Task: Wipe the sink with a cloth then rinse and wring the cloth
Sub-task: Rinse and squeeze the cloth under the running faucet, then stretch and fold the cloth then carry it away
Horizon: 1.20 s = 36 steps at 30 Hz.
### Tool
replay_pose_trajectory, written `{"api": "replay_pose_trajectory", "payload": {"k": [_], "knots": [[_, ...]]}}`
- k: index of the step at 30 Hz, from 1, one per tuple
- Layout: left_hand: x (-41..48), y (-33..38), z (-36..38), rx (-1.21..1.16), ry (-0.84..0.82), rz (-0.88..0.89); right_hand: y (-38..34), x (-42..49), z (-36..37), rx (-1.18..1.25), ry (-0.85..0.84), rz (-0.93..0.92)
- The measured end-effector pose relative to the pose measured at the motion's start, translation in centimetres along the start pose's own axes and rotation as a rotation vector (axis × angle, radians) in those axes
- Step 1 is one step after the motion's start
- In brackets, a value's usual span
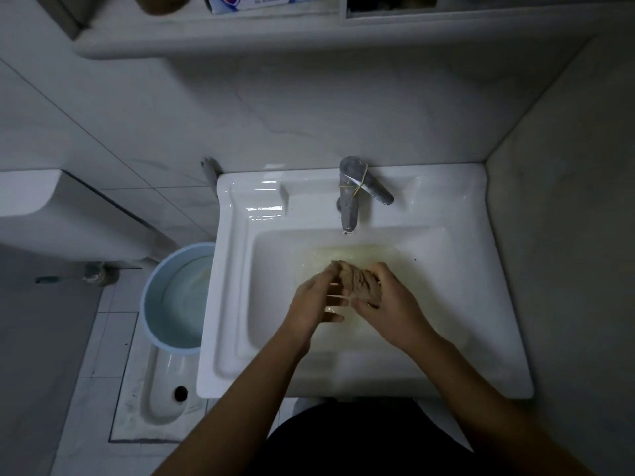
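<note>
**Both hands on a bunched cloth over the sink basin**

A tan cloth (359, 282), crumpled into a ridged bundle, sits between the two hands above the middle of the white sink (237, 304), below and a little nearer than the faucet's spout. The right hand (388, 300) curls around the bundle from the right side, fingers wrapped over its top and thumb tucked under its near edge, so it grips the cloth firmly. The left hand (318, 298) meets the cloth from the left: its upper fingertips touch the bundle's far left corner, while the lower fingers are spread and lie loosely apart (they look wet and shiny), not closed around anything. Whether the left hand truly pinches the cloth or only rests against it cannot be told.

The basin floor around the hands shows a pale yellowish, wet film. The metal faucet (354, 194) stands at the far edge of the sink, its lever turned to the right, with a thin yellow rubber band (357, 185) looped about it.

To the left of the sink, on the tiled floor, stands a light blue bucket (154, 286) holding water, partly tucked under the sink's left rim. Near it lies a white floor-level squat pan (161, 389) with a dark drain hole.
</note>
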<state>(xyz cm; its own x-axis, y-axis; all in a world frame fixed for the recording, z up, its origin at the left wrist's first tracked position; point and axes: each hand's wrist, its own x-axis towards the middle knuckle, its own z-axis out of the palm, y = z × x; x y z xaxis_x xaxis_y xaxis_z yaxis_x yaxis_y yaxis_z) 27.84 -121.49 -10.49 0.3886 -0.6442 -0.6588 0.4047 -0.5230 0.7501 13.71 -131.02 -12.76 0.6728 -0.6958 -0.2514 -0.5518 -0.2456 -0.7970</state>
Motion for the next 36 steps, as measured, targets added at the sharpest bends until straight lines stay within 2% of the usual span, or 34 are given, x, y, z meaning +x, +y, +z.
{"api": "replay_pose_trajectory", "payload": {"k": [5, 10, 13, 17, 20, 21, 25, 27, 30, 33, 36], "knots": [[-1.5, 2.3, 0.1, -0.014, 0.127, 0.28, -3.5, 0.0, -1.6, 0.098, 0.042, -0.059], [-2.5, 3.9, -1.1, -0.015, 0.238, 0.421, -5.4, 0.8, -2.8, 0.27, 0.069, -0.081], [-2.7, 4.6, -2.2, -0.186, 0.308, 0.386, -5.2, 1.0, -2.8, 0.401, 0.126, -0.048], [-3.0, 5.8, -3.4, -0.323, 0.224, 0.359, -3.8, 1.0, -2.7, 0.302, 0.091, 0.051], [-2.9, 6.6, -4.1, -0.337, 0.219, 0.365, -3.1, 1.5, -3.4, 0.268, 0.16, 0.092], [-2.8, 6.9, -4.1, -0.351, 0.201, 0.342, -3.0, 1.6, -3.8, 0.27, 0.141, 0.107], [-2.8, 8.2, -2.9, -0.372, 0.049, 0.161, -4.0, 1.8, -4.6, 0.251, -0.14, 0.143], [-2.9, 9.1, -2.2, -0.331, -0.045, 0.144, -5.4, 2.3, -5.2, 0.315, -0.156, 0.095], [-2.9, 10.4, -1.5, -0.209, -0.145, 0.238, -8.4, 3.5, -6.2, 0.405, -0.186, -0.061], [-2.6, 11.3, -1.7, 0.072, -0.071, 0.373, -10.0, 4.5, -6.7, 0.283, -0.16, -0.166], [-2.5, 12.2, -3.1, 0.403, 0.044, 0.507, -9.6, 5.0, -7.3, 0.097, 0.04, -0.216]]}}
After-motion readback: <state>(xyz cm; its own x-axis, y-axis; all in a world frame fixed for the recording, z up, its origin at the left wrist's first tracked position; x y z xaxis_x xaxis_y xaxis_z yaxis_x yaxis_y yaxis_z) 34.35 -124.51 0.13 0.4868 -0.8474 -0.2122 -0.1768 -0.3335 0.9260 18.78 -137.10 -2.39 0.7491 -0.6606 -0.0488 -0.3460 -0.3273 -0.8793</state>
